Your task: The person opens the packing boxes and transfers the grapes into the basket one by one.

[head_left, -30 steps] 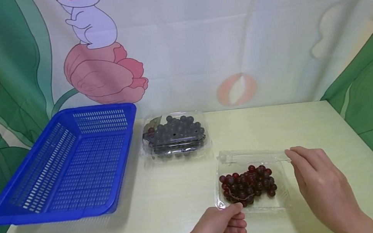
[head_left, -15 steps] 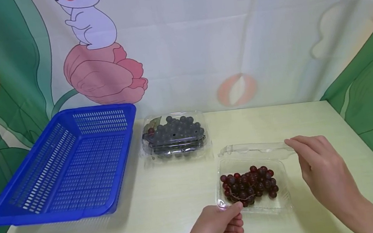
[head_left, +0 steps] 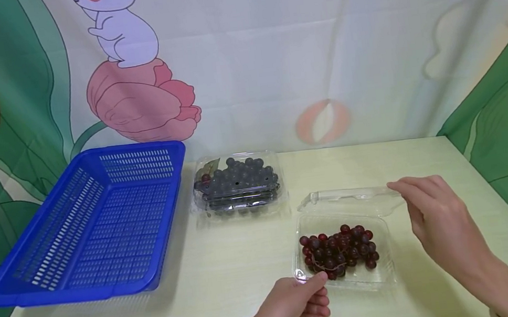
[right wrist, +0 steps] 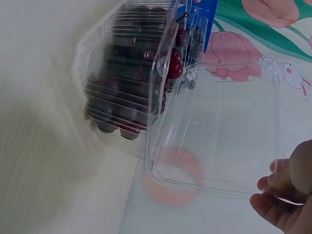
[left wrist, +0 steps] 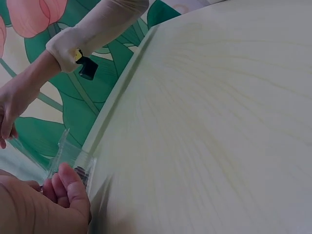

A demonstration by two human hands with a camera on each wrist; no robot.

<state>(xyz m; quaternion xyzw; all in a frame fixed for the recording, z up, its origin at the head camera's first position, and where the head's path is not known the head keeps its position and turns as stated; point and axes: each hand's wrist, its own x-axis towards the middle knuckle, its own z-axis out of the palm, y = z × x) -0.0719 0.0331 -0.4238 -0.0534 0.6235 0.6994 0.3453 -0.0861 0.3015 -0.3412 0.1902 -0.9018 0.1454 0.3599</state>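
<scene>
Dark red grapes (head_left: pixel 337 251) lie in a clear plastic clamshell box (head_left: pixel 379 283) on the table's right half. Its hinged lid (head_left: pixel 349 194) stands raised along the far side. My right hand (head_left: pixel 444 219) pinches the lid's right corner between thumb and fingers, which the right wrist view also shows at the lid (right wrist: pixel 226 131). At the near left corner my left hand (head_left: pixel 293 302) grips the box's rim, thumb on top and the other fingers curled below. In the left wrist view that hand (left wrist: pixel 53 200) hides much of the box.
A blue plastic basket (head_left: pixel 170 253) with slotted sides stands on the left of the table. Between it and the open box, farther back, sits a closed clear box of dark grapes (head_left: pixel 238 181). A printed curtain (head_left: pixel 248 74) hangs behind the table.
The lid has swung up and back, away from the grapes, with my right hand rising along with it. My left hand has shifted slightly left and stays on the rim.
</scene>
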